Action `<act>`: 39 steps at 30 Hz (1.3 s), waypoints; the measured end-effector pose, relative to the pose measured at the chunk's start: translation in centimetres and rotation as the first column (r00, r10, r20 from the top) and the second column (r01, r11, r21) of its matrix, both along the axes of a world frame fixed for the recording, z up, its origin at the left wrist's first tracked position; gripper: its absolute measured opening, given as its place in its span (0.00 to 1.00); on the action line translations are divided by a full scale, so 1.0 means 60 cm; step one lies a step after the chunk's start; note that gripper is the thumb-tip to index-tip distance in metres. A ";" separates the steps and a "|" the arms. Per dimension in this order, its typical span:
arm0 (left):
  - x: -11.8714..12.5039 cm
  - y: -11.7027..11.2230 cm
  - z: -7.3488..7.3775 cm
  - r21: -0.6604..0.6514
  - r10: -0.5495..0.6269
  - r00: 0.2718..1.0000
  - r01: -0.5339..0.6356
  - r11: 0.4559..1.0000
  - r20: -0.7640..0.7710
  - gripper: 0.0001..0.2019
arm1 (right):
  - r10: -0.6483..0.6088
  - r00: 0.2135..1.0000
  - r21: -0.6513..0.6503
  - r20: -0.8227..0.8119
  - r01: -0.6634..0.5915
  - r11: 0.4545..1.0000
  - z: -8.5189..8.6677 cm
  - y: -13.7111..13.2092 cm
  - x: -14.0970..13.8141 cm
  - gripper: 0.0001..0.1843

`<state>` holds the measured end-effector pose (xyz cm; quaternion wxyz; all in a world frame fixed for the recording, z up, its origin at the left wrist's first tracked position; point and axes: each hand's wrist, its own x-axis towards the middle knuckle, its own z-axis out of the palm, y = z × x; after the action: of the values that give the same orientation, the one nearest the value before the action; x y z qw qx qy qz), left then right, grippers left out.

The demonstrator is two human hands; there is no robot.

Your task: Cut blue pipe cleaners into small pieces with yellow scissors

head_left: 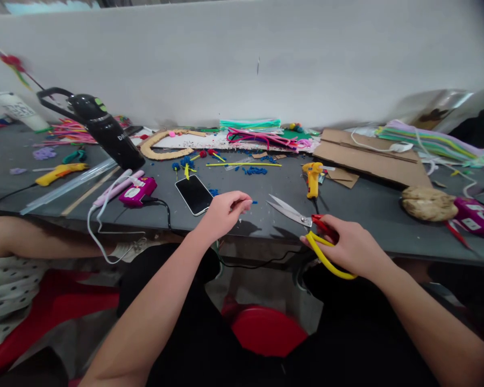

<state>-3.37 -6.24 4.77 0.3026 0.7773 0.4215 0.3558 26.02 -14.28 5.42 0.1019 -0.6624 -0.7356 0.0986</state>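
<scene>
My left hand (228, 210) is closed in a pinch over the table's front part, with a short blue bit of pipe cleaner (254, 202) showing at its fingertips. In my right hand (353, 244) are scissors (292, 210) with one red and one yellow handle. Their blades are slightly apart and point left toward the pinched fingers. A white-framed phone (194, 194) lies just left of my left hand. Small blue clippings (255, 171) are scattered behind, near a long yellow pipe cleaner (244, 164). Blue pompom-like pieces (184, 163) with yellow stems rest by the phone.
A yellow glue gun (313, 178) stands behind the scissors. Cardboard (367, 153) and a purple device (474, 216) are at right. On the left are a black bottle (111, 134), another purple device (139, 192), cables and another glue gun (62, 173). Someone's leg (44, 239) shows at far left.
</scene>
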 end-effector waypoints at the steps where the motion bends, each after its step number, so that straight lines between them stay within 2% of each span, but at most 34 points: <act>1: 0.000 -0.001 0.001 0.046 0.002 0.999 0.000 0.999 -0.045 0.11 | 0.008 1.000 0.019 0.018 -0.008 1.000 0.000 0.001 0.000 0.19; 4: 0.003 -0.002 0.002 0.145 0.005 0.993 0.012 0.989 -0.118 0.10 | 0.033 0.998 0.057 0.053 -0.036 0.998 -0.003 0.003 0.000 0.20; 9: 0.008 -0.004 -0.001 0.232 -0.016 0.992 0.044 0.972 -0.122 0.10 | 0.044 0.994 0.059 0.097 -0.050 0.997 -0.012 0.004 0.004 0.23; 30: 0.016 -0.012 0.007 0.166 -0.006 0.999 0.014 0.986 -0.049 0.11 | 0.047 0.993 0.012 0.106 -0.049 0.999 -0.011 0.006 0.004 0.24; 33: 0.017 -0.011 0.006 0.161 -0.002 0.999 0.007 0.987 -0.035 0.11 | 0.056 0.997 -0.004 0.054 -0.056 0.998 -0.009 0.004 0.004 0.22; 36: 0.017 -0.011 0.005 0.156 0.003 1.000 -0.001 0.988 -0.011 0.10 | 0.094 0.992 -0.021 -0.082 -0.096 0.995 -0.005 -0.001 0.000 0.19; 39: 0.018 -0.011 0.006 0.156 0.012 1.000 -0.011 0.988 -0.001 0.10 | 0.123 0.979 0.009 -0.160 -0.123 0.992 -0.002 -0.005 -0.006 0.20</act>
<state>-2.32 -6.91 5.15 0.2385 0.7965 0.3972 0.3885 25.66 -14.57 5.29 0.1541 -0.6057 -0.7645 0.1579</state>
